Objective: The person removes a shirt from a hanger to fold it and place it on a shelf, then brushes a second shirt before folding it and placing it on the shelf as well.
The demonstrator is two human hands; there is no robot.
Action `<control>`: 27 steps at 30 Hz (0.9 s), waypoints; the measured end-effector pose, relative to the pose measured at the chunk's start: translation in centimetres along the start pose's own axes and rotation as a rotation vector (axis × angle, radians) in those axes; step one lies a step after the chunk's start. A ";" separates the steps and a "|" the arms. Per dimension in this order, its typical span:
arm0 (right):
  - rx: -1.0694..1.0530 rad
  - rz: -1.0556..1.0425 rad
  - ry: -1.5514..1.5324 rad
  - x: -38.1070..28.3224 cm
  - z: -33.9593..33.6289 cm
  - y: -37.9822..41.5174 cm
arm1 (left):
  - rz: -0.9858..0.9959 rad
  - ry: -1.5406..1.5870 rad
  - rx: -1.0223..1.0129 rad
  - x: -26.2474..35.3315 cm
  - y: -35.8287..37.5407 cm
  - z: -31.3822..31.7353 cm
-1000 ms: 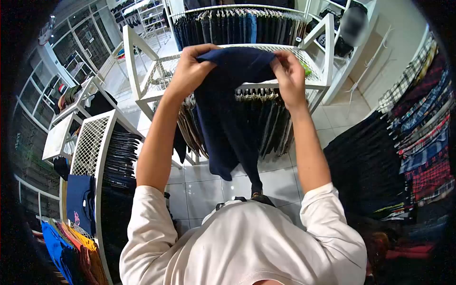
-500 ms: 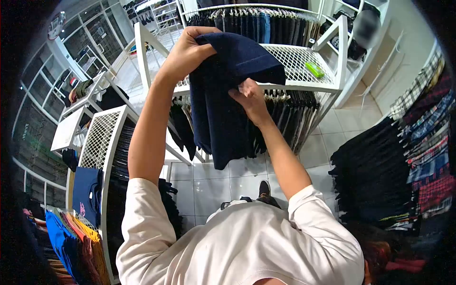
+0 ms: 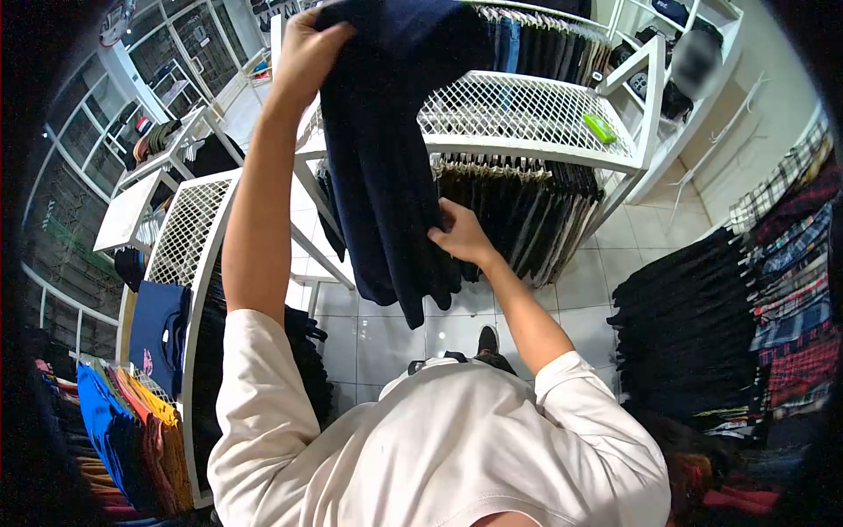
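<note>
A dark navy garment [image 3: 378, 176] hangs down in front of the white mesh rack, its top near the upper edge of the view. Up at its upper left part, my left hand [image 3: 307, 53] is closed on the cloth. Lower down, my right hand [image 3: 461, 233] touches the garment's right edge, thumb and forefinger at the fabric; whether it pinches the cloth is hard to tell. The lower end of the garment dangles above the tiled floor.
Behind the garment stands a white mesh shelf [image 3: 527, 114] bearing a green item [image 3: 600, 128]. Dark trousers [image 3: 518, 211] hang below it. Black clothes [image 3: 685, 325] and plaid shirts [image 3: 799, 299] hang at the right. Folded clothes [image 3: 114, 430] lie at the lower left.
My left hand has risen and moved left, lifting the garment's top. My right hand has moved down along the cloth, and the garment now hangs longer and less bunched.
</note>
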State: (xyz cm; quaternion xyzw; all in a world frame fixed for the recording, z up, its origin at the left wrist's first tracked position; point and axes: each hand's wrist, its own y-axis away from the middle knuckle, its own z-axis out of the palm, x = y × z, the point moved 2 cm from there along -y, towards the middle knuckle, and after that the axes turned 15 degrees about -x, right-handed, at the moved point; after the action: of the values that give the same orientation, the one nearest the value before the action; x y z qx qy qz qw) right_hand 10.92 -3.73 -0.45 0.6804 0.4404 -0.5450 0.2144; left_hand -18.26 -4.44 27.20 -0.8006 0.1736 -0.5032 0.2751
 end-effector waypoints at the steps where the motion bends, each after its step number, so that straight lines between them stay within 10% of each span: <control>1: 0.004 0.011 0.046 1.8 0.2 0.4 | -0.004 0.054 -0.010 0.3 0.1 -0.8; 9: 0.062 -0.004 0.233 8.5 0.4 3.5 | 0.049 0.092 0.135 1.1 0.9 -5.8; 16: 0.171 0.186 0.262 11.5 -13.9 5.0 | -0.102 -0.064 0.338 0.0 4.6 -7.4; 27: 0.249 0.115 0.257 -5.2 -33.3 4.5 | -0.442 -0.269 0.468 -11.7 6.7 -9.0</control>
State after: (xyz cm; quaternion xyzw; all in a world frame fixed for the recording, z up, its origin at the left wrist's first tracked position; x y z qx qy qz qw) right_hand 32.98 17.70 13.98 0.7899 0.3537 -0.4906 0.1013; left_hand -31.42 -5.63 17.80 -0.7934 -0.1616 -0.4666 0.3560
